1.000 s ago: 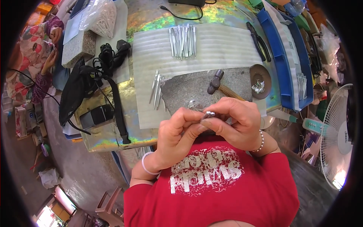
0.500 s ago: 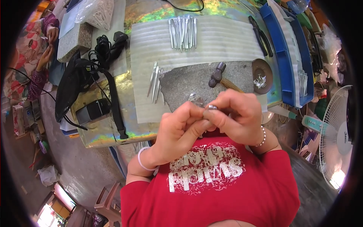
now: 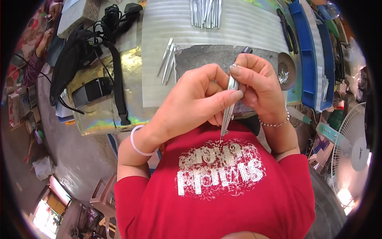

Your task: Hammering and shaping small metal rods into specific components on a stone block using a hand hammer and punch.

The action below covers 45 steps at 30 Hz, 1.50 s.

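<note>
Between my two hands stands a slim silver metal tool with a pointed lower end and a small round joint near that end. My left hand pinches its middle with the thumb across the front. Higher up, my right hand grips the top end between thumb and fingers. Both hands are over the front edge of a grey slab. Behind the right fingers shows a hammer head; its handle is hidden. Several slim metal legs lie left of the slab, and a larger bundle of metal legs lies beyond it.
A brown dish with small silver rivets is at right, near pliers and a blue tray. A black bag with strap lies left. A fan stands right. Another person's hand shows far left.
My hands have drawn apart a little and come up, and the silver tool, mostly hidden before, now shows lengthwise between them. The view has shifted, so the table sits higher in the picture.
</note>
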Motion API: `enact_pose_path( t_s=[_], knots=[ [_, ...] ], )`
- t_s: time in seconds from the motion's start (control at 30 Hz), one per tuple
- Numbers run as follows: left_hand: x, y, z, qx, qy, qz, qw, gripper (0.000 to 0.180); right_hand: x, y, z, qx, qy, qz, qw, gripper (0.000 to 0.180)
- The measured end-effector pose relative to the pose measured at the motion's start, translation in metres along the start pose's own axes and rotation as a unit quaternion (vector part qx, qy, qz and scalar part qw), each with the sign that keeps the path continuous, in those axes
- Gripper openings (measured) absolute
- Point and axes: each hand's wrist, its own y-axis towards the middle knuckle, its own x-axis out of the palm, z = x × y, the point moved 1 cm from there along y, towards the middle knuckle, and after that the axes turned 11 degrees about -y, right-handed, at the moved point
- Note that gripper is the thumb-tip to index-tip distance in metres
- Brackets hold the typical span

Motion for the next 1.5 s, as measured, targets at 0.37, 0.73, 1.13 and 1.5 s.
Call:
enact_pose_path(
  t_s=[0.37,0.73,1.13,1.5],
  knots=[
    [0.002,0.01,0.017,-0.037,0.075,-0.026,0.996,0.024,-0.001,-0.008,0.013,-0.032,0.02,0.053,0.998,0.014],
    [0.011,0.015,0.015,-0.108,0.044,-0.052,0.992,0.025,-0.007,-0.022,0.027,-0.019,0.116,0.055,0.992,0.012],
    [0.006,0.003,-0.015,-0.091,-0.077,-0.028,0.993,0.021,-0.004,-0.021,0.03,0.006,0.113,0.031,0.993,0.013],
    [0.012,-0.015,-0.027,-0.071,-0.03,-0.016,0.997,0.022,0.0,-0.029,0.036,-0.021,-0.009,0.043,0.999,0.015]
  ],
)
